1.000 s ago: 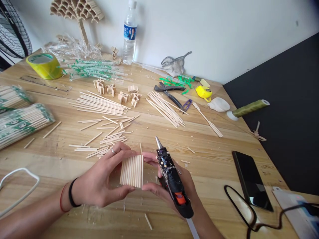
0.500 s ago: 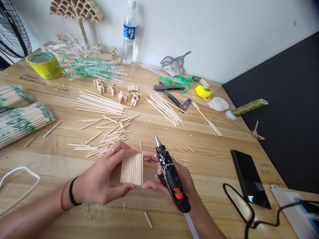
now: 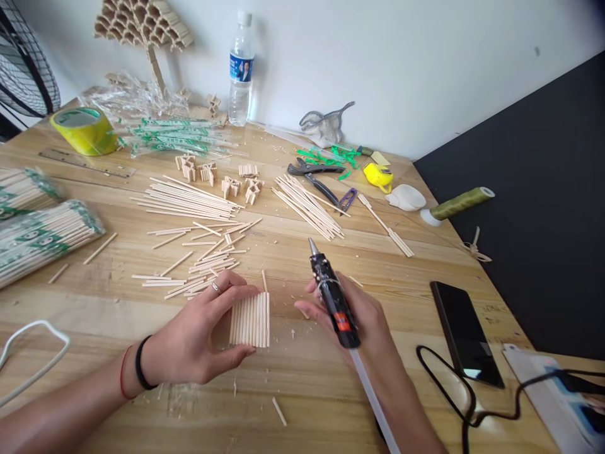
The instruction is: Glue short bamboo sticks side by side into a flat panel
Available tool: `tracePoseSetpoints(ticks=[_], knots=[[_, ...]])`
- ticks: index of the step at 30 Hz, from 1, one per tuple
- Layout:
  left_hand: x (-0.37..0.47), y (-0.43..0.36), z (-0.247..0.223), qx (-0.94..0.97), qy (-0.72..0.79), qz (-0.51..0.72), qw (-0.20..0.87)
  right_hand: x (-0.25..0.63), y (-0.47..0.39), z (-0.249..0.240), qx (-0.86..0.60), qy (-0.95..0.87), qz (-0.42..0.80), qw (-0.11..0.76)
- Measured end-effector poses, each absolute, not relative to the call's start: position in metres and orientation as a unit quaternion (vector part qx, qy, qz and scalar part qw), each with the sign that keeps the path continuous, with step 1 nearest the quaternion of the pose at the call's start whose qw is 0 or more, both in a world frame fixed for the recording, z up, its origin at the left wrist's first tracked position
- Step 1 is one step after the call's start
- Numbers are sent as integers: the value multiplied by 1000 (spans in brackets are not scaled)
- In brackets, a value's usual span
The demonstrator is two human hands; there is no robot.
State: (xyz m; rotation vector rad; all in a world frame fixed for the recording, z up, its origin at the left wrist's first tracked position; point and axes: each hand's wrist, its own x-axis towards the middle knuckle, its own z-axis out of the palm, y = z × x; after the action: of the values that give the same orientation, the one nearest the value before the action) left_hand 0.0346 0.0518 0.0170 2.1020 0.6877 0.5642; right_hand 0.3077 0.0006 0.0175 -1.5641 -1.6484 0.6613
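Between the thumb and fingers of my left hand [image 3: 203, 331] is a small panel of wooden sticks [image 3: 249, 320] laid side by side, gripped at its top and bottom edges. My right hand [image 3: 363, 309] holds a black hot glue gun [image 3: 333, 296], its metal nozzle pointing up and away from me. A clear glue stick [image 3: 375, 400] runs out of the gun's back end. The right thumb and fingertips are apart from the panel. Just beyond my left hand lie several short cut sticks [image 3: 212, 261].
Longer sticks lie in a left pile [image 3: 186, 200] and a right pile [image 3: 309, 207]. Small stick pieces [image 3: 231, 186], pliers [image 3: 316, 169] and a water bottle [image 3: 241, 75] stand farther back. A phone [image 3: 466, 334] and black cable [image 3: 444, 378] are at right, bagged sticks [image 3: 47, 239] at left.
My right hand has pulled away from the panel to the right, taking the glue gun with it. My left hand keeps the panel in nearly the same place.
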Motion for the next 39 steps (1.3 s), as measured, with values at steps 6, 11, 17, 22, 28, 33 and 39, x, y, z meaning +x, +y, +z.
tracePoseSetpoints(ticks=[6, 11, 17, 22, 28, 33, 39], knots=[[36, 45, 7, 865, 302, 185, 356, 337, 17, 17, -668, -681, 169, 246], [38, 43, 9, 898, 273, 155, 309, 343, 15, 13, -665, -685, 197, 224], [39, 42, 8, 912, 268, 148, 274, 345, 5, 26, -651, -689, 216, 234], [40, 40, 6, 916, 275, 146, 253, 327, 0, 44, -630, -701, 178, 282], [43, 39, 9, 917, 281, 144, 244, 288, -6, 40, -566, -776, 213, 180], [44, 40, 9, 920, 278, 144, 235, 276, -9, 31, -565, -786, 204, 147], [42, 40, 8, 919, 276, 152, 235, 281, -8, 32, -547, -792, 213, 166]])
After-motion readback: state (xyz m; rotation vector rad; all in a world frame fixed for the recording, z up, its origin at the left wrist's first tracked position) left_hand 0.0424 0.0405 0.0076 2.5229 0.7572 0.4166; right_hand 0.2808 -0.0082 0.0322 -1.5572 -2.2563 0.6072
